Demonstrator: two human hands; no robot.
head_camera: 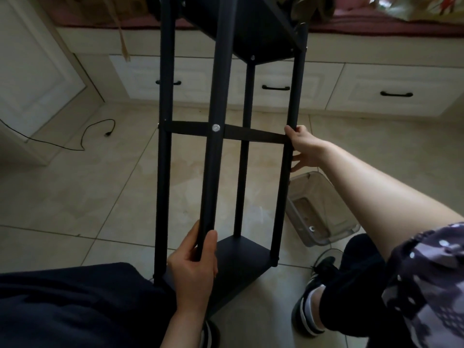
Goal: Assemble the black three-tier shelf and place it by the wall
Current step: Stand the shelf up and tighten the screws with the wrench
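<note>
Black shelf (216, 151) between hands; left hand (194, 267) gripping near post, right hand (305, 148) clasping right post

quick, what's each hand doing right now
Left hand: gripping a front post of the black shelf.
Right hand: gripping the right post.

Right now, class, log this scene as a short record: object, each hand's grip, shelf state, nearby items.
object: black shelf, three tiers on four poles
left hand: grips the near pole low down
right hand: holds the right pole at the middle tier
shelf state: looks assembled, tilted away from the person
nearby: clear plastic bin, black cable on the tiled floor
</note>
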